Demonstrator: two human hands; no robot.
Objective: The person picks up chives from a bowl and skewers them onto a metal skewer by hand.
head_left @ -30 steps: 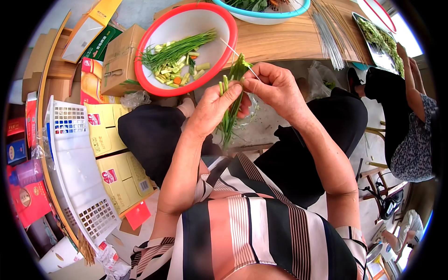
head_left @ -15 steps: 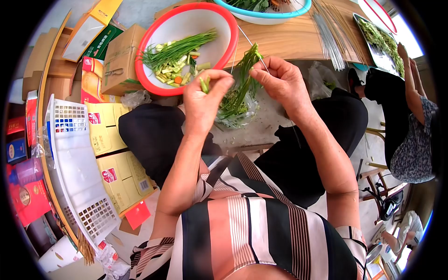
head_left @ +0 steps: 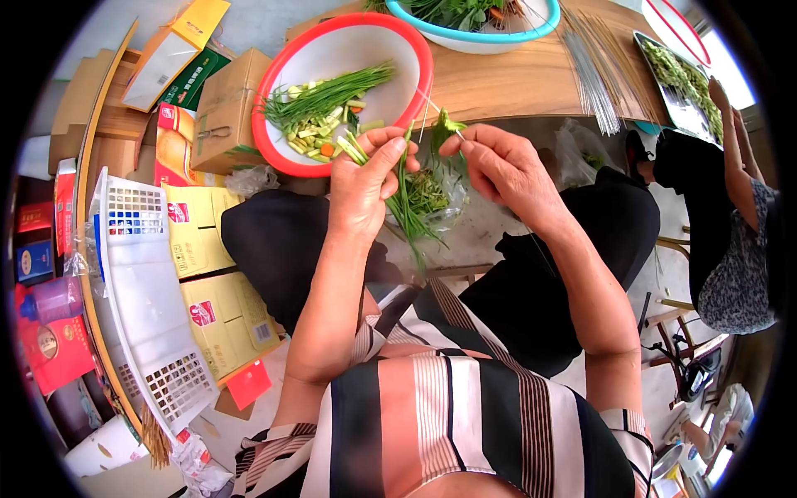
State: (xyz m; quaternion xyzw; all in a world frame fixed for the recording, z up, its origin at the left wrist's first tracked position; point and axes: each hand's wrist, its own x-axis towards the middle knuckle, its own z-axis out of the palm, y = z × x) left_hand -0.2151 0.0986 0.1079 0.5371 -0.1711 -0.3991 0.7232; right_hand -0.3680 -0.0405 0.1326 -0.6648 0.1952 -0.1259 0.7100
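My left hand (head_left: 361, 187) is closed on a few long chives (head_left: 403, 199) that hang down past its fingers. Pale green cut stems (head_left: 354, 149) stick out of the same hand. Pinched in my right hand (head_left: 510, 170) is a thin metal skewer, with a folded green bundle (head_left: 446, 126) by the fingertips. The two hands are slightly apart, above a clear plastic bag (head_left: 452, 203) of loose greens (head_left: 425, 192) between my knees. Just beyond my left hand, a red-rimmed basin (head_left: 425, 62) holds chives (head_left: 344, 93), cut stems (head_left: 309, 143) and orange slices (head_left: 327, 149).
A blue-rimmed basin (head_left: 490, 37) of greens, loose metal skewers (head_left: 591, 79) and a tray (head_left: 664, 91) of greens are on the wooden table (head_left: 498, 79). Cardboard boxes (head_left: 228, 108) and a white plastic basket (head_left: 141, 282) stand left. Another person (head_left: 735, 241) is at right.
Long chives that hung near my right hand now hang from my left hand. My left hand has turned, showing more cut stems. The view has shifted slightly.
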